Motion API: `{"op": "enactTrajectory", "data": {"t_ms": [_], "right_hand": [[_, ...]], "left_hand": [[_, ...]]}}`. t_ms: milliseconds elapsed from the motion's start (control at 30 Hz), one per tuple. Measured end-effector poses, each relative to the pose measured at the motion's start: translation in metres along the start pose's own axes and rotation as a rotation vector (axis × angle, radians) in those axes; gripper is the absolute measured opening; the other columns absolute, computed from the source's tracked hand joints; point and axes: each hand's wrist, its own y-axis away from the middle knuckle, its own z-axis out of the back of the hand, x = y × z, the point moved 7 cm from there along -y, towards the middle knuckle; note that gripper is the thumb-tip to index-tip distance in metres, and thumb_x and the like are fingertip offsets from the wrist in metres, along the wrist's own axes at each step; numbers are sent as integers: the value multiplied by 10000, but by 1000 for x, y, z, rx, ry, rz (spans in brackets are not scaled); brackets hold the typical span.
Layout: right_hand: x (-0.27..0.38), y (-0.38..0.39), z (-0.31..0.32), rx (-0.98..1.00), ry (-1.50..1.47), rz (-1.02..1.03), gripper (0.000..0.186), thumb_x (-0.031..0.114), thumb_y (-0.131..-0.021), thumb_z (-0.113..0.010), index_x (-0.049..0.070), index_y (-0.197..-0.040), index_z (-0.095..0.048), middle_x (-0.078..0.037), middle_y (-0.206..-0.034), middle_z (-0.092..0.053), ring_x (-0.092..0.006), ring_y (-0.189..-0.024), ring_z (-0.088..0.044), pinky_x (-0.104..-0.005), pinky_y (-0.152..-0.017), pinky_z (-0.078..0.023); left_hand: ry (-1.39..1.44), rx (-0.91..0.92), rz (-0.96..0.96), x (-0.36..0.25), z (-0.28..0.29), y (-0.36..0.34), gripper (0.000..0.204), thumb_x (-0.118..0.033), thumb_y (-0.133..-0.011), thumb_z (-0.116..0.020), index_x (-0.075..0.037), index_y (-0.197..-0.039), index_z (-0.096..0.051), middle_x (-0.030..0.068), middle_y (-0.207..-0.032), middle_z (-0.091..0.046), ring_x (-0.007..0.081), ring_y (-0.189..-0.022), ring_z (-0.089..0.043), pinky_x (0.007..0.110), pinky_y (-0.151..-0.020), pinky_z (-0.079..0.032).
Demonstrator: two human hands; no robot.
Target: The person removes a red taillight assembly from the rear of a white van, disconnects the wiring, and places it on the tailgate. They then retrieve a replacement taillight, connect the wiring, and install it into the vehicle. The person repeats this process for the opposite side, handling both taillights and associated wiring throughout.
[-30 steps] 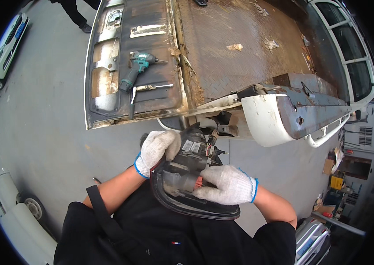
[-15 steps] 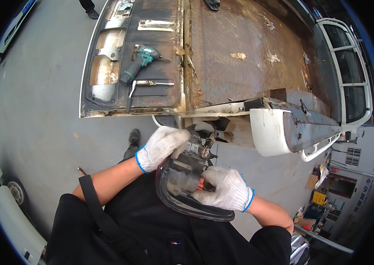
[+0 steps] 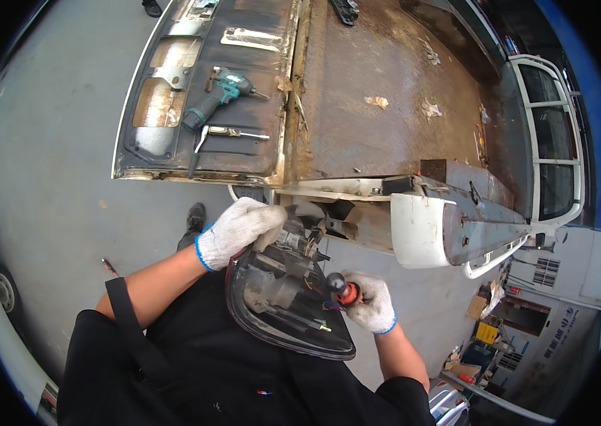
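My left hand (image 3: 244, 228), in a white knit glove with a blue cuff, is closed on the upper end of a tail light housing (image 3: 283, 334). The housing leans against my dark shirt, its back side up, with wires and connectors showing. To its right, my gloved right hand (image 3: 373, 307) pinches an orange-red bulb socket (image 3: 349, 293) with a rounded bulb (image 3: 336, 282) on its end. The socket is out of the housing. Wires show below it; where they lead is unclear.
A teal cordless impact driver (image 3: 219, 97) and a ratchet handle tool (image 3: 228, 133) lie on the lowered tailgate (image 3: 254, 78). Beyond is a rusty truck bed (image 3: 357, 85) with scraps. The truck's white corner post (image 3: 420, 231) stands close at right. Another person's shoe (image 3: 152, 8) shows top left.
My right hand has drawn the orange-red socket and its bulb out of the housing, moving to the right. My left hand keeps its hold. The whole view has shifted slightly.
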Motion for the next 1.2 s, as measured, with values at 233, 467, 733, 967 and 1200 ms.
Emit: {"op": "enactTrajectory", "data": {"t_ms": [233,467,733,967,1200], "right_hand": [[-3,-18,-13,-163,-410,-317,253,161,-796,-622,-8,-969,-695,-29,-745,-648,-86,-673,-567,-263,-634,-480],[-7,-32,-29,-77,-514,-290,378,277,-851,-624,-41,-1054,-642,-52,-774,-628,-93,-614,-538,-227,-554,-419],[4,-42,-25,-178,-222,-171,350,360,-947,-598,11,-943,-622,-113,-739,-590,-215,-691,-556,-372,-685,-483],[14,-42,-20,-324,-18,-91,303,300,-880,-664,2,-928,-634,-96,-728,-573,-208,-671,-538,-386,-647,-476],[8,-37,-26,-346,-189,68,375,375,-845,-708,11,-914,-652,-153,-764,-602,-300,-681,-581,-413,-667,-492]], "left_hand": [[-183,179,107,-27,-18,-11,354,-277,-907,-670,32,-1077,-634,46,-837,-588,139,-788,-552,299,-751,-470],[-703,570,126,-56,-57,-28,550,-316,-907,-641,-38,-1377,-580,175,-1244,-680,293,-1168,-641,386,-1023,-476],[-849,526,121,-58,-57,-34,419,-366,-954,-627,-25,-1194,-667,194,-980,-711,328,-941,-696,401,-856,-525],[-945,523,63,-58,-61,-36,413,-364,-927,-646,-10,-1136,-678,203,-860,-702,367,-842,-699,431,-774,-530],[-970,649,-394,-68,-81,-38,307,-288,-963,-604,0,-982,-709,209,-821,-670,399,-733,-643,446,-686,-517]]}}
